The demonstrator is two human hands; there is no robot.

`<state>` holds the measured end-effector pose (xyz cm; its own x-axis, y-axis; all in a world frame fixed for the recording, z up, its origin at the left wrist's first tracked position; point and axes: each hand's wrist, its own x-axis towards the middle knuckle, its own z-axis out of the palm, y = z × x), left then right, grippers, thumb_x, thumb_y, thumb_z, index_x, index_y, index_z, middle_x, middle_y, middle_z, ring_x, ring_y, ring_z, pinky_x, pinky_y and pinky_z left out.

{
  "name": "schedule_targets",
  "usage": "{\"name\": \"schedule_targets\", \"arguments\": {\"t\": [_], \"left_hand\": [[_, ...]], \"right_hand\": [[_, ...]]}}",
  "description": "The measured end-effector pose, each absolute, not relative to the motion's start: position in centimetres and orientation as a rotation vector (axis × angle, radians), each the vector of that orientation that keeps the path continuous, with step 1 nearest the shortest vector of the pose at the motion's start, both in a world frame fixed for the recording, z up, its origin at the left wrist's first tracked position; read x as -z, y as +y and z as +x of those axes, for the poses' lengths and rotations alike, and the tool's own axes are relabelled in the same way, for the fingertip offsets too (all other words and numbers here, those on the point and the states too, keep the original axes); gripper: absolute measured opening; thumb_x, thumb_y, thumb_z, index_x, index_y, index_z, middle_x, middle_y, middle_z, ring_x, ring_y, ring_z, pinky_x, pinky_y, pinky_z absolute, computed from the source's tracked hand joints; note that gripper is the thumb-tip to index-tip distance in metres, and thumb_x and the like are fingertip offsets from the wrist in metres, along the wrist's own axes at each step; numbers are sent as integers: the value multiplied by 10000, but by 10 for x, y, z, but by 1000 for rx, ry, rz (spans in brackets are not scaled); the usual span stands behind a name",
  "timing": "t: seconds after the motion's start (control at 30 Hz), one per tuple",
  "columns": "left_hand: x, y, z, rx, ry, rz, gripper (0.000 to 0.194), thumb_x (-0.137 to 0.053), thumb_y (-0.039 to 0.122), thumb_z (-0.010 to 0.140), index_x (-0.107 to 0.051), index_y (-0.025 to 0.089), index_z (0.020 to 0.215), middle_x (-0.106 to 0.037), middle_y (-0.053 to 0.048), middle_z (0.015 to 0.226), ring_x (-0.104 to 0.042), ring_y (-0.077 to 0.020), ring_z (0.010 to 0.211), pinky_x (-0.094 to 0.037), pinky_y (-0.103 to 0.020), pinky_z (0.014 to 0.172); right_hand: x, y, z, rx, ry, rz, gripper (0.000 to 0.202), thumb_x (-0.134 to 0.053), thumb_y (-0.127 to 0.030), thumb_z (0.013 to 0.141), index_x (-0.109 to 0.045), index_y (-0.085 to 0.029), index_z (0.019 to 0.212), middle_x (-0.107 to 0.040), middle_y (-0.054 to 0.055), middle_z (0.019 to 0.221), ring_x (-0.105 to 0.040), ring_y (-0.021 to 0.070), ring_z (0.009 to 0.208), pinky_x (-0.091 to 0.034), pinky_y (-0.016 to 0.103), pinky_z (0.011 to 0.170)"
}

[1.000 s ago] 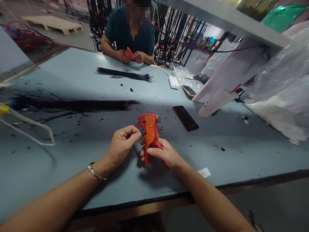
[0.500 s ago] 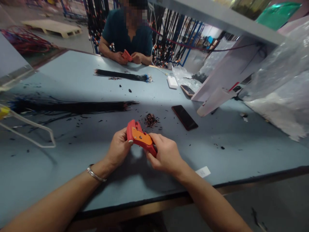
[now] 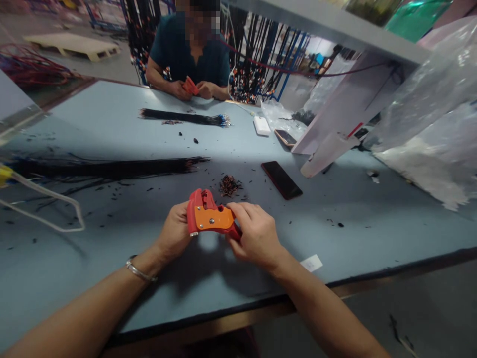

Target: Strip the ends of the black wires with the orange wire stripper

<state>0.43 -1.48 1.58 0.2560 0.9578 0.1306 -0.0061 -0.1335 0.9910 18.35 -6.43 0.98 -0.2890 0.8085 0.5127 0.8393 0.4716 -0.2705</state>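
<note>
A red-and-orange wire stripper is held above the table, its jaw end toward the left and its handles toward the right. My right hand is closed around the handles. At the jaw end, my left hand is closed against the red head, with its fingertips hidden behind it. No wire shows in the jaws. Just beyond the tool lies a small heap of dark cut bits. A long bundle of black wires stretches across the table to the left.
Right of the heap lies a dark phone. A bent white wire frame stands at left. Farther back are a second wire bundle, a white box and another phone. Across the table, a person holds a similar red tool.
The wire stripper has turned so that its orange side faces me more fully, and its head has shifted a little left with my left hand. The view has shifted slightly.
</note>
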Motion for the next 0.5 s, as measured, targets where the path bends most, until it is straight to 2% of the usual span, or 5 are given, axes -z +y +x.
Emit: {"name": "schedule_targets", "arguments": {"t": [0.23,0.5], "left_hand": [[-18,-16,3,-1077,919,1418,119,-773,298,602,-753,192,652,-734,-44,652,-665,-198,599,-560,-281,584],[-12,-15,4,-1054,831,1461,125,-786,313,665,-757,193,688,-744,-45,691,-666,-186,613,-572,-295,662]], "right_hand": [[-11,-64,186,118,-2144,-1305,418,-538,-218,711,-592,-117,1112,-684,138,1000,-621,257,866,-485,379,785],[-9,-65,184,36,-2139,-1393,305,-511,-237,699,-603,-145,975,-663,109,879,-580,227,743,-469,349,711]]}}
